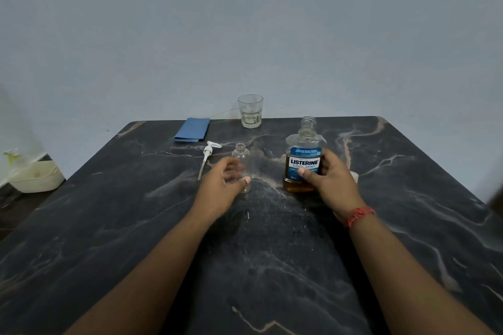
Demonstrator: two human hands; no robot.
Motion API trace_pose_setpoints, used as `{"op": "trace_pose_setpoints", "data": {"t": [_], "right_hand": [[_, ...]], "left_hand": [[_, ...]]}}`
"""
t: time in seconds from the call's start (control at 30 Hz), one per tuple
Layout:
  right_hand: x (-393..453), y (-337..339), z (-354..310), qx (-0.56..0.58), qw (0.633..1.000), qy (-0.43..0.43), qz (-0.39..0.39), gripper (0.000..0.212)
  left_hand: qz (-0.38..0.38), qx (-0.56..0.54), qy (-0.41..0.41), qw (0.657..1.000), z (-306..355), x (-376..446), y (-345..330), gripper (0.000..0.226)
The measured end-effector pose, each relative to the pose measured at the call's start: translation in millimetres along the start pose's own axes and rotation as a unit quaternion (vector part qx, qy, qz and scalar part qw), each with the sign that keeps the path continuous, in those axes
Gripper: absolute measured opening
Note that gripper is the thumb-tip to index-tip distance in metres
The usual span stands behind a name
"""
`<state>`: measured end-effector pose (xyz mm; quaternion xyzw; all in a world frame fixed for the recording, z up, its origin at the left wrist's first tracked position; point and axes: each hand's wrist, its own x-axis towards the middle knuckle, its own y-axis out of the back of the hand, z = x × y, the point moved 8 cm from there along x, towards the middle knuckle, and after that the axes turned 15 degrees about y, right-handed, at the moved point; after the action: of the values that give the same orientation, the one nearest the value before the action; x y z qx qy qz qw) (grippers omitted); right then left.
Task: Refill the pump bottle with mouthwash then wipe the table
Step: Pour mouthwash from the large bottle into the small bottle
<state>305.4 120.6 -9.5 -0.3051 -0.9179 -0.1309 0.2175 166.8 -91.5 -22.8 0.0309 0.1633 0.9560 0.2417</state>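
Only readable thing we can spot is the label on the mouthwash bottle (pixel 304 155); it says "LISTERINE" in big dark letters on white, with "COOL MINT" right under it; there's smaller print on the blue band above, but we can't make that out.

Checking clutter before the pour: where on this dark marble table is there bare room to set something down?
Free: the near half of the dark marble table, between the forearms, and the far right corner. Crowded: the centre, where the left hand holds the small clear bottle and the right hand the mouthwash bottle; white pump, blue cloth, glass tumbler behind.
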Motion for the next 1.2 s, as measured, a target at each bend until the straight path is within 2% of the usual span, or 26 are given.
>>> {"op": "trace_pose_setpoints", "data": {"t": [0.27,0.53,0.67,0.83,1.2], "right_hand": [[-1,-2,-6,-0.010,1.000,0.025,0.009,0.043],[-1,-14,-21,-0.090,0.993,0.060,-0.044,0.058],[1,-20,-30,-0.159,0.982,0.064,-0.073,0.068],[7,-24,-46,-0.264,0.953,0.102,-0.109,0.068],[16,-24,-48,-0.379,0.909,0.106,-0.139,0.069]], "left_hand": [[-0.006,-0.031,-0.013,0.999,-7,1,-1,0.047],[-0.015,-0.026,-0.028,0.999,-6,-1,-2,0.048],[0.008,-0.004,-0.063,0.998,-1,-3,2,0.045],[0.039,0.011,-0.075,0.996,-3,-1,6,0.052],[0.049,0.008,-0.077,0.996,-5,-1,6,0.058]]}}
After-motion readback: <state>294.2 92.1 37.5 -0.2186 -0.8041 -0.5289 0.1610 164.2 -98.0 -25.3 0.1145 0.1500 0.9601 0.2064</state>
